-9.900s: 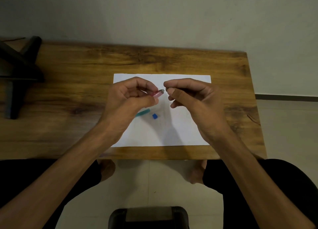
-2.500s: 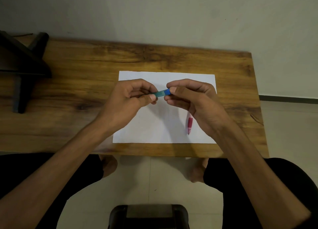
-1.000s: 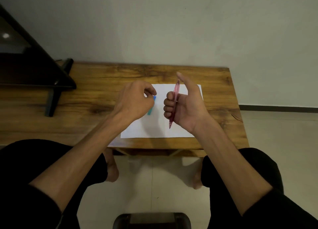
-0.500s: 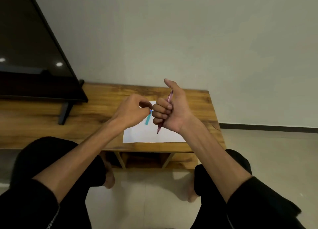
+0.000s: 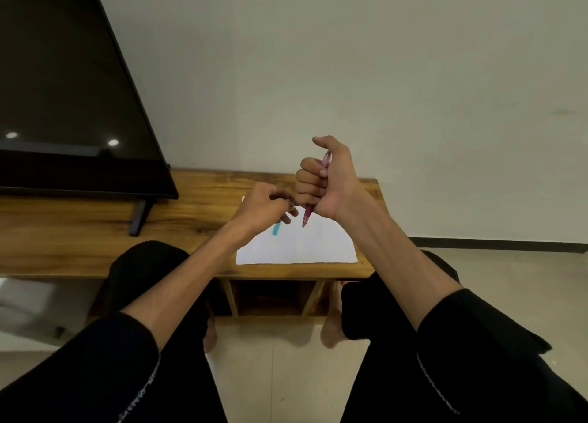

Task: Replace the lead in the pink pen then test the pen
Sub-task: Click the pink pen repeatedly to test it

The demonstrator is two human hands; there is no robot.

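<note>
My right hand is fisted around the pink pen, held upright above the table, tip down, with the thumb raised beside the top end. My left hand hovers just left of it with fingers curled; nothing shows clearly in its grip. The teal lead case lies on the white paper under the left hand, partly hidden by the fingers.
The paper lies on a low wooden table with open shelves below. A dark TV screen stands on its left part on a black foot. My knees and bare feet are in front of the table; the wall is behind.
The view has tilted upward and pulled back from the table. My right hand has risen with the pink pen; my left hand has let the teal case rest on the paper.
</note>
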